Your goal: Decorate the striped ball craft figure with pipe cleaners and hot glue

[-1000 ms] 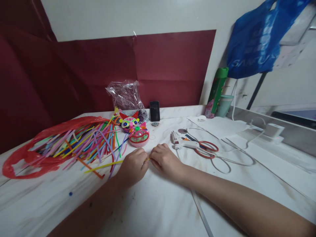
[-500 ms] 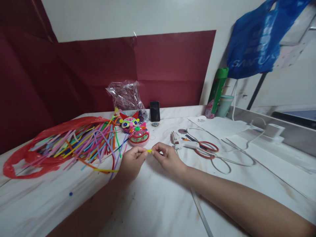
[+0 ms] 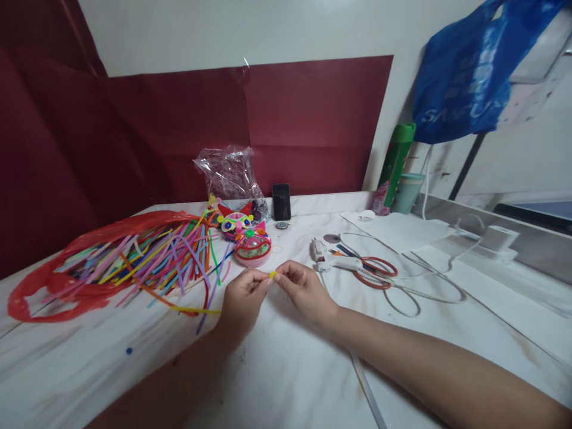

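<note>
Left hand: the left hand (image 3: 241, 298) is raised just above the tabletop (image 3: 286, 369), near its middle; thumb and forefinger are pinched shut on one end of a short yellow pipe cleaner piece (image 3: 272, 274).
Right hand: the right hand (image 3: 304, 289) is met fingertip to fingertip with the left; its fingers are closed on the other end of the same yellow piece.
Yellow piece: held between both hands, clear of the surface; only a small bright stub is seen between the fingertips.
Loose stems: a long yellow stem (image 3: 196, 310) is laid on the tabletop just left of the left hand.
Pipe cleaner pile: many coloured stems (image 3: 152, 259) are spread over a red plastic bag (image 3: 49, 292) toward the left edge.
Craft figure: a round pink and red piece with eyes (image 3: 250, 241) is set behind the hands, toward the back edge.
Glue gun: a white glue gun (image 3: 333, 259) is laid right of the hands, touching red-handled scissors (image 3: 375, 271).
Back edge: a clear plastic bag (image 3: 230, 176) and a dark phone (image 3: 281, 201) are stood near the wall.
</note>
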Demonstrator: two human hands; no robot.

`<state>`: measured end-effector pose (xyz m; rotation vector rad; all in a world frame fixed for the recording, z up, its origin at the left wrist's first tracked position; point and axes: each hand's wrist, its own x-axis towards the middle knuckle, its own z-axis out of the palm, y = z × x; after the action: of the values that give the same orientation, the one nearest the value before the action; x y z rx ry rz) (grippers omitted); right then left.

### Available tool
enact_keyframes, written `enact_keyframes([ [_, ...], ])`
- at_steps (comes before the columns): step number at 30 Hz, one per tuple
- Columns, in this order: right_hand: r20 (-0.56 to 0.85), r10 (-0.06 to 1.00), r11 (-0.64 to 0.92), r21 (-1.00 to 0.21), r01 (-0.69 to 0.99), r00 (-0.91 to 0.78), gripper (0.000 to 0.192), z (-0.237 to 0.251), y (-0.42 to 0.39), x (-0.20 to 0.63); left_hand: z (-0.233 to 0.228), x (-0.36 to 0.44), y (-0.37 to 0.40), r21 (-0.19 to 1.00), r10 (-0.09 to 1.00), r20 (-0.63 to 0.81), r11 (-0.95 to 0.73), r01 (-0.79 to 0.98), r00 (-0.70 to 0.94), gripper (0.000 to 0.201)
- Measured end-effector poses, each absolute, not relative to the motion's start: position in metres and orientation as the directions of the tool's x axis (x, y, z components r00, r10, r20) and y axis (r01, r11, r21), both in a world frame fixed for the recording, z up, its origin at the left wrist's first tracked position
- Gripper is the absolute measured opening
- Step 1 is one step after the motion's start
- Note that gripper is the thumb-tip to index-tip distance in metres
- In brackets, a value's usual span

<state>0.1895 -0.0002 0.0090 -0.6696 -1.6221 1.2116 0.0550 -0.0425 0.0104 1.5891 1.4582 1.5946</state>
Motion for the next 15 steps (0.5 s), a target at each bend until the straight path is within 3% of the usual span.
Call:
enact_keyframes([
  [4, 0.374, 0.852, 0.355, -0.927, -0.123, -0.367, 0.027, 0.007, -0.002, 0.188, 0.005, 0.054, -0.041, 0.776, 0.792, 0.562, -0.403, 0.486, -0.240, 0.010],
  [10, 0.394, 0.860, 0.381, -0.919, -0.104, -0.325, 0.026, 0.005, -0.004, 0.187, 0.010, 0.051, -0.044, 0.597, 0.704, 0.700, -0.486, 0.638, -0.119, 0.013],
  [15, 0.414, 0.851, 0.417, -0.907, -0.061, -0.325, 0.023, 0.005, -0.005, 0.187, 0.015, 0.051, -0.047, 0.597, 0.714, 0.689, -0.459, 0.658, -0.127, 0.013],
])
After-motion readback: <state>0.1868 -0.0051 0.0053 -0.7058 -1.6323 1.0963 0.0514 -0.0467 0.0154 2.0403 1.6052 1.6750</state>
